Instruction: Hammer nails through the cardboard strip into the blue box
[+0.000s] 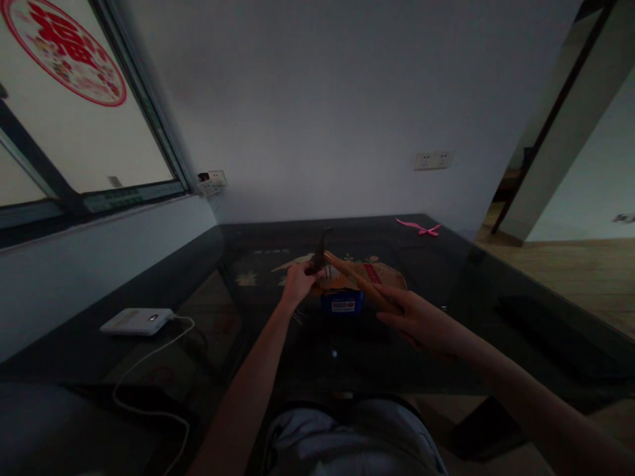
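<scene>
My left hand point(297, 284) is closed around a dark tool point(320, 252) that points up and away over the dark glass table point(446, 291). My right hand point(421, 322) grips a long wooden handle point(357, 279) that slants up-left until its far end meets the dark tool. Just behind and below both hands stands a small blue container point(342, 302), and a round woven tan piece point(381, 272) with red print lies behind it. What the dark tool is stays unclear in the dim light.
A white power bank point(136, 320) with a white cable point(149, 370) lies at the table's left. A pink ribbon point(421, 228) sits at the far right corner. A window is on the left, a wall with sockets point(434, 160) ahead, and a doorway on the right.
</scene>
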The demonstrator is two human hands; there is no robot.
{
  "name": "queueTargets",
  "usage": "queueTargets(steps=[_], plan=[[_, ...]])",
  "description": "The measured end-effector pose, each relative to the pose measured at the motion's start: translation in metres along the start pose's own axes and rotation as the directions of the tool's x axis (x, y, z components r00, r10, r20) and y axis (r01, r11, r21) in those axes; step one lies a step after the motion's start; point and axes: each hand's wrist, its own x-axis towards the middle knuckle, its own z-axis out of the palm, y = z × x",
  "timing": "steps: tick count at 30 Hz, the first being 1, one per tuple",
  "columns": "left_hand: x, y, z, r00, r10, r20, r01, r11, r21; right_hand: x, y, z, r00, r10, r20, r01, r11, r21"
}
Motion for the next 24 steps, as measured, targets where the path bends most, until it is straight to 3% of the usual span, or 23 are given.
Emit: queueTargets(steps=[6,12,18,24], plan=[[0.000,0.001,0.001,1.000,-0.003,-0.028,0.001,0.998,-0.057,-0.003,-0.003,-0.001,1.000,0.014,-0.008,-0.014,0.999,0.037],[-0.001,0.003,-0.001,1.000,0.001,-0.023,-0.001,1.000,0.018,0.000,0.001,0.001,0.997,-0.061,-0.044,0.061,0.998,-0.003],[0.000,0.001,0.001,1.000,0.000,-0.025,-0.002,0.997,-0.081,-0.002,-0.002,-0.002,0.998,0.058,0.014,-0.059,0.995,0.084],[0.001,0.002,-0.003,0.992,0.075,0.099,-0.060,0.987,-0.148,-0.011,0.012,-0.006,0.996,0.094,-0.004,-0.093,0.989,0.116]])
